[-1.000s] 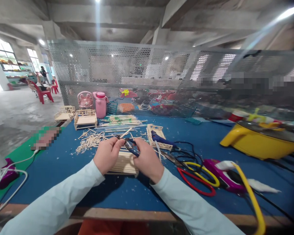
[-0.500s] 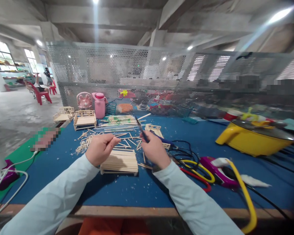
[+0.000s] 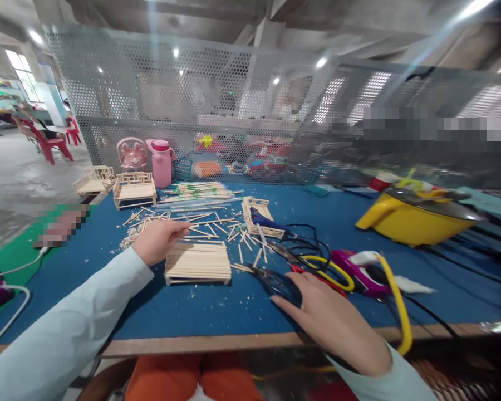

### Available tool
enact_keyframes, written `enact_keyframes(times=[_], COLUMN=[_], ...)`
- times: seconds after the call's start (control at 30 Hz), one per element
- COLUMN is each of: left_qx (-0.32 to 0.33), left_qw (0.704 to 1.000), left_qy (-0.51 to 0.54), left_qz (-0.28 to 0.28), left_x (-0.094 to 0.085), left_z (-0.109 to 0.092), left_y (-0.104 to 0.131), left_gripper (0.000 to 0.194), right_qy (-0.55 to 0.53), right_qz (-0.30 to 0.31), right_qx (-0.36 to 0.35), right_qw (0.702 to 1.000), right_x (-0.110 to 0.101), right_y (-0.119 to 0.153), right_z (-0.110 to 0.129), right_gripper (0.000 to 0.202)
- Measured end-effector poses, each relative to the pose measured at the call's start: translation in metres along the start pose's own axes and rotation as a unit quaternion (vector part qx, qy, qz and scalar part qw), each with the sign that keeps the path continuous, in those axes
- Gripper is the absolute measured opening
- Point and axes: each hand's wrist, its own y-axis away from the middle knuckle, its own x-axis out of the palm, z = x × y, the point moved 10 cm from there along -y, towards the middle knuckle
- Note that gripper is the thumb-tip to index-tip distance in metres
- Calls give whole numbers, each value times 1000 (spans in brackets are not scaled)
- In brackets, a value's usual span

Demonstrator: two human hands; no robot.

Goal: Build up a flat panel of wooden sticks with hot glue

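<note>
My left hand is closed in a pinch just above the back left of a small wooden slatted platform; whatever its fingertips hold is too small to make out. To the right, my right hand has thumb and fingers apart around the dark handles of a pair of pliers, which lie low at the table top. Loose thin wooden sticks are scattered behind the platform. A blue glue gun rests on a small wooden frame piece.
Two small wooden furniture models stand at the back left beside a pink flask. Dark cables, a yellow cable and a purple power strip lie at right, before a yellow pan. A perforated metal screen closes the back.
My right hand has moved right and down toward me, its grip on the dark tool loosened. My left hand stays pinched near the platform. The whole view has shifted slightly.
</note>
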Motion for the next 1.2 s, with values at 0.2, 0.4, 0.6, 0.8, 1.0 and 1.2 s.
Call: enact_keyframes(times=[0.2,0.4,0.6,0.8,1.0,1.2], left_qx=[57,106,184,200,-117,-408], left_qw=[996,993,982,978,978,871], left_qy=[-58,-25,-43,-9,45,267], left_qz=[-35,-41,-28,-58,-164,60], left_x=[1,-3,10,7,-33,39], left_z=[-19,-41,-90,-91,22,84], left_y=[0,9,17,9,7,41], left_gripper=[39,29,27,20,21,22], right_qy=[109,-41,-90,-94,-188,-248], right_qz=[-77,-169,-151,-62,-48,-88], right_qx=[28,-129,-234,-345,-305,-280], right_qw=[991,976,956,932,932,923], right_x=[10,-31,-59,-36,-10,0], right_y=[-12,11,-7,-47,-82,-94], right_z=[11,61,98,130,111,102], right_gripper=[51,38,32,20,19,14])
